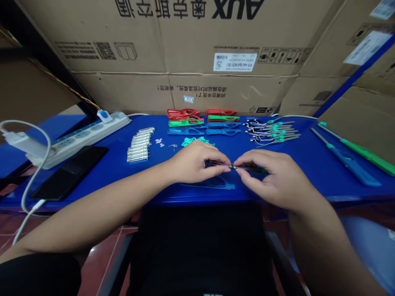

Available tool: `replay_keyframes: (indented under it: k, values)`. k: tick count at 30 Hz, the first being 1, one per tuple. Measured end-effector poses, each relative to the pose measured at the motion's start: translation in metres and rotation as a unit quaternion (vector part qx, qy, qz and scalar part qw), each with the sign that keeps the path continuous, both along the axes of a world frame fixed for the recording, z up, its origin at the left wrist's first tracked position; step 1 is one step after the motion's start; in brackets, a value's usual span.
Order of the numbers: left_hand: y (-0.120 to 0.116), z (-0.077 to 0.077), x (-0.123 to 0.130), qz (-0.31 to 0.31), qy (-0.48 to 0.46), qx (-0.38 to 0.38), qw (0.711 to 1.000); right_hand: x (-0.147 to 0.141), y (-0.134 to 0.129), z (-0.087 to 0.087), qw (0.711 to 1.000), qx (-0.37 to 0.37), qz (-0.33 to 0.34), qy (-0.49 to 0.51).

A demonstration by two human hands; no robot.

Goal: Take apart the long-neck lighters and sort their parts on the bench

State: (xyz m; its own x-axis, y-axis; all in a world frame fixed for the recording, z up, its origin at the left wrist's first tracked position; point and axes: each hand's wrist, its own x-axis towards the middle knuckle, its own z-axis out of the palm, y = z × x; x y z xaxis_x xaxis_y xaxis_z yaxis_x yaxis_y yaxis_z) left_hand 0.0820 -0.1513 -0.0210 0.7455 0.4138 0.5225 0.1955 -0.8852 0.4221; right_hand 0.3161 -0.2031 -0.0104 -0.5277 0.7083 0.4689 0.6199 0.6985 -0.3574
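Observation:
My left hand and my right hand meet above the blue table, their fingertips pinching a slim dark part with a small metal section. Its details are too small to tell. Just below my hands lies a flat blue plastic piece, partly hidden by my left hand. Beyond my fingers is a small heap of teal plastic bits. Rows of red, green and blue plastic clip-shaped pieces lie farther back.
Several wired parts with teal sleeves lie back right, and two long tools lie at the right. Metal tubes are stacked at left. A power strip, white cable and black phone occupy the left. Cardboard boxes stand behind.

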Motion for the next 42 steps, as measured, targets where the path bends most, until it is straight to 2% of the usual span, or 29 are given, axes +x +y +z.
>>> replay_keyframes:
  k: [9,18,21,26,29,32,35,38,42]
  values:
    - [-0.005,0.0,0.001,0.025,-0.032,0.064,0.997,-0.003,-0.001,0.004,1.0,0.024,-0.004,-0.007]
    - [-0.002,-0.005,0.0,0.021,-0.06,0.169,0.983,-0.006,-0.004,0.002,0.999,0.044,-0.005,0.011]
    - [-0.004,-0.007,0.0,0.031,-0.039,0.219,0.974,-0.006,-0.003,0.001,0.999,0.051,-0.004,0.007]
    - [-0.012,-0.007,0.002,0.068,0.053,0.309,0.947,-0.007,-0.003,-0.005,0.999,0.037,-0.011,0.004]
    - [-0.011,-0.004,0.001,0.068,0.07,0.26,0.961,-0.007,-0.002,-0.009,1.0,0.02,-0.024,-0.001]
    - [-0.004,0.0,-0.004,0.045,0.069,0.114,0.99,-0.003,-0.001,-0.012,1.0,0.011,-0.026,-0.009]
    - [0.001,0.002,-0.008,0.064,0.111,0.021,0.992,0.002,-0.001,-0.015,1.0,0.001,-0.029,-0.006]
    - [-0.002,0.0,-0.007,0.107,0.144,0.016,0.984,0.005,-0.001,-0.017,0.999,-0.007,-0.041,0.0]
    - [-0.013,-0.003,0.0,0.147,0.147,0.07,0.976,0.006,-0.001,-0.018,0.999,-0.007,-0.054,0.003]
